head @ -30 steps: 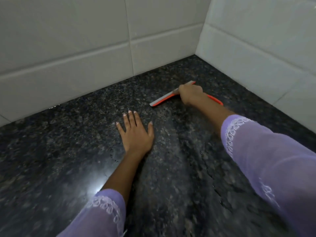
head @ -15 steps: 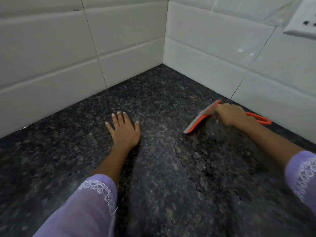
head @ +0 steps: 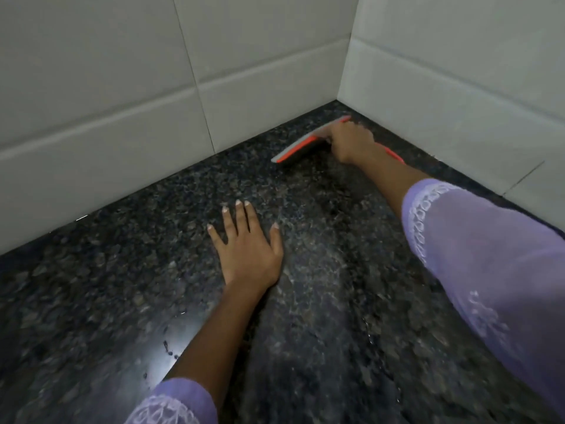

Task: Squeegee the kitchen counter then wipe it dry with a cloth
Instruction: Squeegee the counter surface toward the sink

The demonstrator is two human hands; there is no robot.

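An orange squeegee (head: 298,147) with a grey rubber edge lies blade-down on the dark speckled granite counter (head: 107,301), close to the far corner. My right hand (head: 351,141) grips it at the middle, and the orange handle shows behind my wrist. My left hand (head: 247,249) rests flat on the counter with straight, spread fingers, nearer to me and left of the squeegee. Thin wet streaks and droplets show on the stone between my arms. No cloth is in view.
White tiled walls (head: 122,102) meet in a corner just behind the squeegee, closing the counter on the far and right sides. A bright light reflection with water droplets (head: 166,347) lies beside my left forearm.
The squeegee and my right hand have gone from the right wall back into the far corner. The view has swung with them. My left hand has stayed flat on the counter.
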